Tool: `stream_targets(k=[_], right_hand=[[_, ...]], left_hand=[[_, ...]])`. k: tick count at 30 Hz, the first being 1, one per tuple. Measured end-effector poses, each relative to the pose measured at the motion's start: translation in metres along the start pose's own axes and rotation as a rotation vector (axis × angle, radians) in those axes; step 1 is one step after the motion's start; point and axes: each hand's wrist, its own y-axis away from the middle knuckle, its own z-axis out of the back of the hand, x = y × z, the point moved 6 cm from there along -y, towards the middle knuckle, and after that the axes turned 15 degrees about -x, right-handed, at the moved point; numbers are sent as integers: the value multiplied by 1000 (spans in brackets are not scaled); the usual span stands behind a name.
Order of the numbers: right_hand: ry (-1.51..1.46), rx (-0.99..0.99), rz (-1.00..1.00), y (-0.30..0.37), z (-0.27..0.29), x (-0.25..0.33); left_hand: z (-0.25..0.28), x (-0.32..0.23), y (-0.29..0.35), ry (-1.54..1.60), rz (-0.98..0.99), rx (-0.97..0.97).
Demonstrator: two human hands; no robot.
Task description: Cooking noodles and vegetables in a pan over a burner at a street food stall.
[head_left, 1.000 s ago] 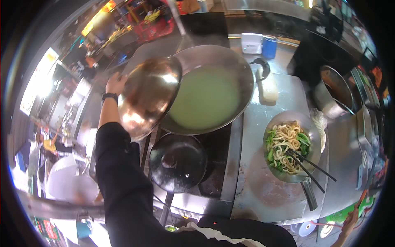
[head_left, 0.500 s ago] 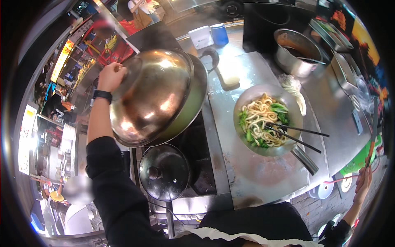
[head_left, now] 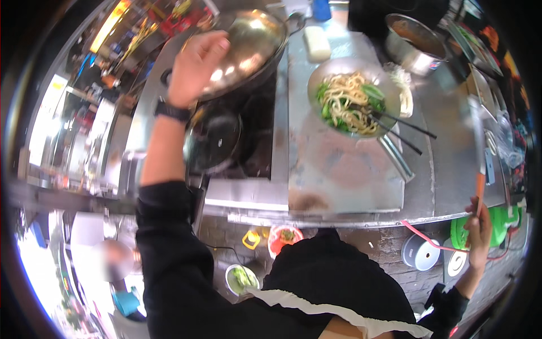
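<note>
My left hand, with a dark band at the wrist, is raised over the near left side of a large domed metal lid. Its fingers are loosely curled and slightly blurred, and it looks clear of the lid. The lid lies over a wok on the stove. At the far right, my right hand grips the orange-brown handle of a long metal cooking utensil, held upright; its blurred head cannot be made out. A metal pan holds thick noodles and greens, with black chopsticks across its rim.
A dark pot lid sits on the stove's near side. A steel pot of brown sauce stands at the back right, beside a bag of noodles. A white block-shaped thing lies behind the pan. Bowls and a green tub stand below the counter.
The domed lid has come down flatter over the wok, and my left hand has lifted away from it. My right hand has swung inward with the utensil. The whole view has tilted lower.
</note>
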Motion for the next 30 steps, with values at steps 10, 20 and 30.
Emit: stream_targets(k=[10,20,30], right_hand=[[369,615,750,44,-258,99],[614,698,837,39,-382,138],[605,747,784,37,-407,132]], left_hand=[[-53,20,465,434,1262,752],[-130,181,537,476,1633,-278],[-210,206,591,1250,1666,-562]])
